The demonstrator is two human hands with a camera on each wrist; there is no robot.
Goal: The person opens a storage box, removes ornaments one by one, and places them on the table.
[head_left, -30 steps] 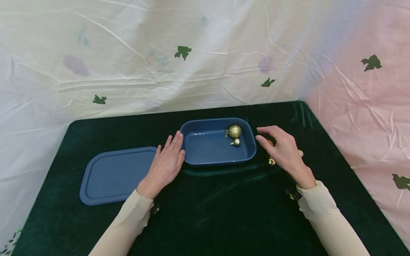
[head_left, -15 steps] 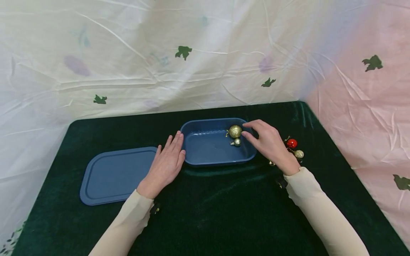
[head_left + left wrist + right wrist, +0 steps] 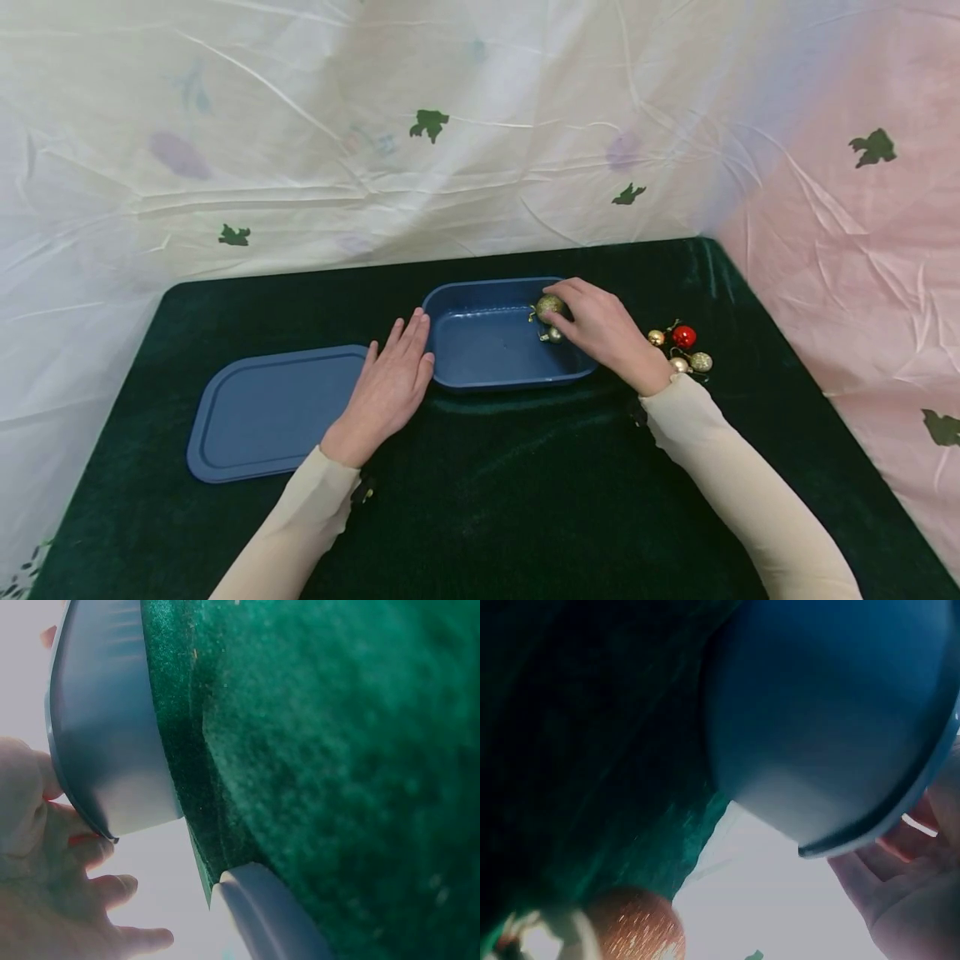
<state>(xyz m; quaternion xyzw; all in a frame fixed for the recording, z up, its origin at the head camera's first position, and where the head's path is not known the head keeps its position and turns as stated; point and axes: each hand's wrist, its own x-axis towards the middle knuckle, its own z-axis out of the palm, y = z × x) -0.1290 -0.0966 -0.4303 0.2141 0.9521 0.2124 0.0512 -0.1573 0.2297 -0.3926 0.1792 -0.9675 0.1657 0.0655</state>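
A blue rectangular box (image 3: 480,350) stands uncovered on the table, with a larger gold glitter ball ornament (image 3: 545,305) and a small silvery gold bauble (image 3: 555,335) at its right end. My right hand (image 3: 600,325) reaches over the right rim, thumb and fingers curled round the larger ball. Its fingertips are hidden inside the box in the right wrist view. On the other side, my left hand (image 3: 388,387) lies with straight fingers against the box's left wall, as the left wrist view shows from below. Part of its palm overlaps the blue lid (image 3: 277,412).
Right of the box lie several small ornaments, among them a red ball (image 3: 683,337) and a gold glitter ball (image 3: 701,362). An orange glitter ball (image 3: 637,926) shows near the right wrist. Dark green velvet (image 3: 480,500) covers the table; pale cloth (image 3: 337,167) hangs behind.
My right hand has moved left from above the loose ornaments, over the box's right rim, to the larger gold ball. More of the loose ornaments show now. My left hand stays put.
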